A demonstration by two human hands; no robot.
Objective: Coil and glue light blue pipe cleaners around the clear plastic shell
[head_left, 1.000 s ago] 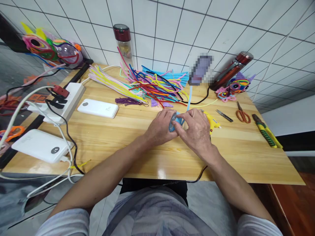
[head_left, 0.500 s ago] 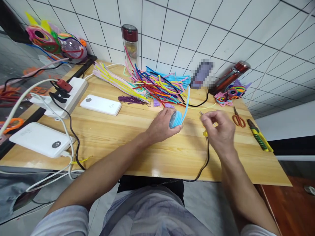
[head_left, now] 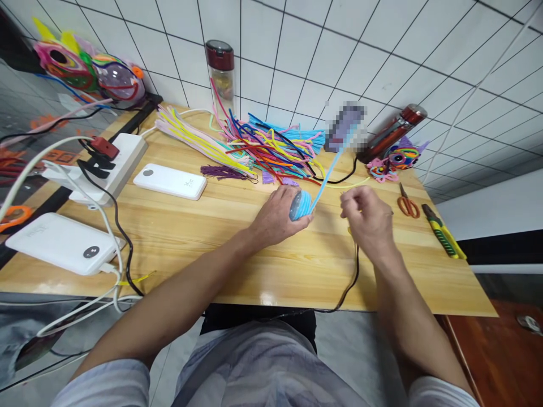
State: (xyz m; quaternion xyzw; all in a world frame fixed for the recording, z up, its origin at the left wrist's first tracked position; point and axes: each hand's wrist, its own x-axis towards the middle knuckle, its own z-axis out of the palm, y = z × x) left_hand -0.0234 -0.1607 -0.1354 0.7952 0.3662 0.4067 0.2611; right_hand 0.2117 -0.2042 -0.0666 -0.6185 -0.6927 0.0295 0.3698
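My left hand (head_left: 278,219) is closed round a small round object wrapped in light blue pipe cleaner (head_left: 301,204), held just above the wooden table (head_left: 237,249). A loose blue tail (head_left: 328,169) sticks up and to the right from it. My right hand (head_left: 369,221) is a short way to the right, its fingers closed on the yellow glue gun (head_left: 349,230), which is mostly hidden under the hand. The gun's black cord (head_left: 354,280) runs back over the table's near edge.
A heap of coloured pipe cleaners (head_left: 267,147) lies behind my hands. Two white power banks (head_left: 169,182) (head_left: 59,243) and a power strip (head_left: 114,164) with cables fill the left side. Orange scissors (head_left: 407,204) and yellow-green pliers (head_left: 443,237) lie right.
My right hand left the blue wrapped object, moved right and closed on the glue gun. The blue tail now stands free. My left hand kept its hold.
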